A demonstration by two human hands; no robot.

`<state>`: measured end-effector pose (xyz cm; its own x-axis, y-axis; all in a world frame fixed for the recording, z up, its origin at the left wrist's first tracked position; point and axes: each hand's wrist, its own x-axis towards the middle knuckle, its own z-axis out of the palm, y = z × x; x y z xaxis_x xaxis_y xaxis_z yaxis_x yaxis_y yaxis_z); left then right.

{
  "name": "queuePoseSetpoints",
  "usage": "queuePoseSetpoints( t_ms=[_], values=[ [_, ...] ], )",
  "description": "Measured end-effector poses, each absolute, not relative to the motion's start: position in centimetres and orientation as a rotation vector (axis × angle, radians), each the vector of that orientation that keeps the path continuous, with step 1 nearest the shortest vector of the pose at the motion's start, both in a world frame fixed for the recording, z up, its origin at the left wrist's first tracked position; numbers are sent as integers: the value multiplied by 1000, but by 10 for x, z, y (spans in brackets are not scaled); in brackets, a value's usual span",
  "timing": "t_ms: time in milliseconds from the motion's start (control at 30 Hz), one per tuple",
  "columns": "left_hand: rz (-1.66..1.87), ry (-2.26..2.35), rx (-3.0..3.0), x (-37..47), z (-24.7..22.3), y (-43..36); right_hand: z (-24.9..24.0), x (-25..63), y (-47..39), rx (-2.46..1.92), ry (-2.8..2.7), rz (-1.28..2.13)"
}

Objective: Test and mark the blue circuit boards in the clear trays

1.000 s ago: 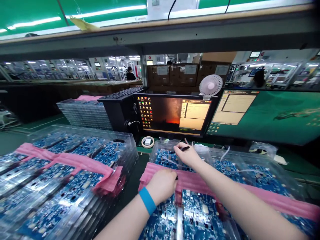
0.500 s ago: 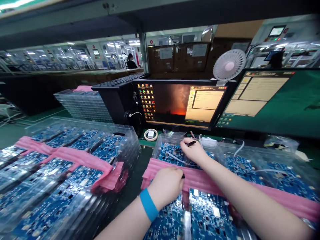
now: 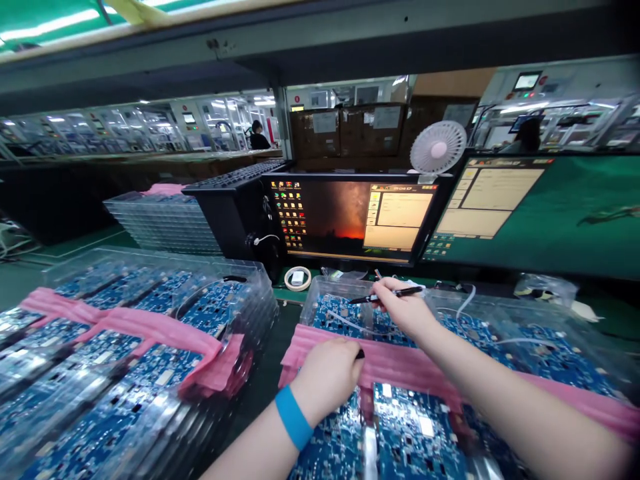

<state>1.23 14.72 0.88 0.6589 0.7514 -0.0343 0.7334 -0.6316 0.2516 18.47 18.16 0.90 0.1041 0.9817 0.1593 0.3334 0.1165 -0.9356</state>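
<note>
My right hand [image 3: 400,307] grips a black pen [image 3: 365,299] between its fingers, slanting almost level above the far row of blue circuit boards [image 3: 334,305]. My left hand [image 3: 330,373] is closed and rests on a pink foam strip [image 3: 395,363]. From its fingertips pokes the end of a small black piece [image 3: 360,355], most of it hidden. The foam strip lies across the boards, which sit in a clear plastic tray [image 3: 311,293]. A thin white cable [image 3: 345,323] crosses the boards beside the pen.
Stacked clear trays of blue boards [image 3: 200,373] with pink foam [image 3: 165,328] stand at left. Behind the work are two monitors [image 3: 345,220], a small fan [image 3: 438,148], a roll of tape [image 3: 297,279] and a black computer case [image 3: 230,220]. A person [image 3: 259,137] is far off.
My right hand has drawn the pen back from the board, and more of the pen shows now. My left hand stays on the foam. The camera view has shifted slightly.
</note>
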Motion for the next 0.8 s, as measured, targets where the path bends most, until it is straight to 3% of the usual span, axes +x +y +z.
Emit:
queuePoseSetpoints(
  t_ms=[300,800],
  values=[
    [616,1066,2379,10,21,141,33,222,110,-1141,-914,1168],
    [558,1055,2336,17,16,134,20,212,103,-1167,-1066,1258]
  ],
)
